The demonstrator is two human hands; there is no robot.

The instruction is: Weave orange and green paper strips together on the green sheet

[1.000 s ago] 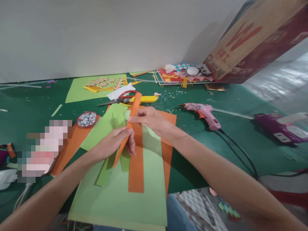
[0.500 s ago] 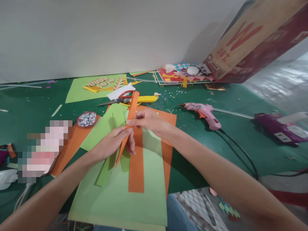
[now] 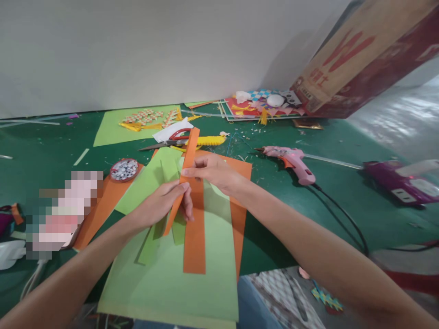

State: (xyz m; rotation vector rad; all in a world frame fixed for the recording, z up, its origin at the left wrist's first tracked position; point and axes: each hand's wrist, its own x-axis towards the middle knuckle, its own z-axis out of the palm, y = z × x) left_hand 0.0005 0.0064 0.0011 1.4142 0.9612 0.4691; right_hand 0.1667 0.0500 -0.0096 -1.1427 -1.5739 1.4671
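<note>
**Two Hands, One Ribbon of Orange Above a Paper-Strewn Table**

At the centre of the frame, a person pinches a narrow orange strip (image 3: 192, 144) with both hands, raised above a pale green sheet (image 3: 171, 292). The left hand (image 3: 169, 194) has its thumb pressed on the strip's middle and its other fingers curled behind. Just above, the right hand (image 3: 214, 171) is closed to a small pinch, thumb against fingers, on the same paper. Two grips so near each other probably give fine control over a short stretch of it, while both ends run free. Whether the strip is folded cannot be told from here.

Directly beneath, a wider orange strip (image 3: 194, 249) lies lengthwise on the sheet; green strips (image 3: 149, 246) rest beside it, toward the left, seemingly within easy reach. The layered paper may also serve as a work surface over the green table (image 3: 270, 249).

Scissors (image 3: 156, 146) and a yellow-handled tool (image 3: 211, 140) lie just beyond the hands, at upper centre. At right of frame, a pink glue gun (image 3: 291, 160) rests with its nozzle pointing left, perhaps to hold the hot tip off the paper. A round dish of small pieces (image 3: 124, 170) stands at centre left.
</note>
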